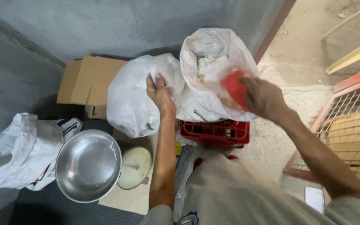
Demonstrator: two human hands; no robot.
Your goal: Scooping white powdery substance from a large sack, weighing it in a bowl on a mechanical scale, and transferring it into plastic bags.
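My left hand (160, 92) grips the bunched edge of a white plastic sack (136, 93) that leans beside a second, open white sack (213, 62). The open sack holds white powder with pale brown bits and stands on a red plastic crate (214, 132). My right hand (262, 98) holds a red scoop (235, 87) at the open sack's mouth, blurred by motion. An empty steel bowl (88, 164) with traces of white powder lies on the floor to my lower left.
A round cream lid (135, 167) lies next to the bowl on flat cardboard (126, 200). A folded cardboard box (89, 81) leans by the grey wall. Another white bag (21, 152) lies at the left. A red wire-mesh frame (346, 121) stands at the right.
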